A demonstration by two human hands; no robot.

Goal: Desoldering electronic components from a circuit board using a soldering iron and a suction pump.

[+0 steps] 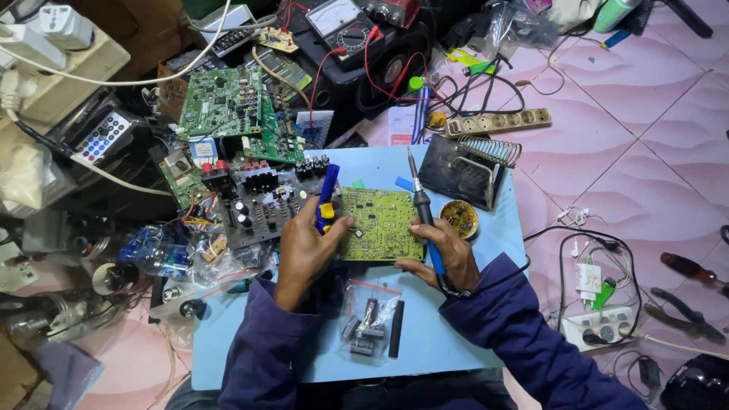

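Yellow-green circuit board [380, 225] flat on the light-blue table [456, 349], directly ahead of the body, between the two hands and touching both. Roughly square outline, long axis hard to tell; edges slightly skewed against the table edges, component-free solder side up. Left hand [307, 247] at the board's left edge, closed around a blue-and-yellow desoldering pump [326, 199]; pump long axis near vertical in the view, pointing away from the body, lower end close to the board's left margin. Right hand [448, 254] at the board's lower-right corner, closed in a pen-like grip on a soldering iron [420, 199] with blue handle; iron long axis running from the hand up and slightly left, tip pointing away from the body and clear of the board, beyond its upper right edge. Cord trailing from the handle over the right sleeve. Both hands about equally near the board: left over the left margin, right with fingers under or against the lower edge. Round tin of flux or tip cleaner [459, 219] just beside the board on the right; black iron stand with coil [471, 171] behind it. Clear bag of dark components [366, 323] nearer the body, between the forearms.
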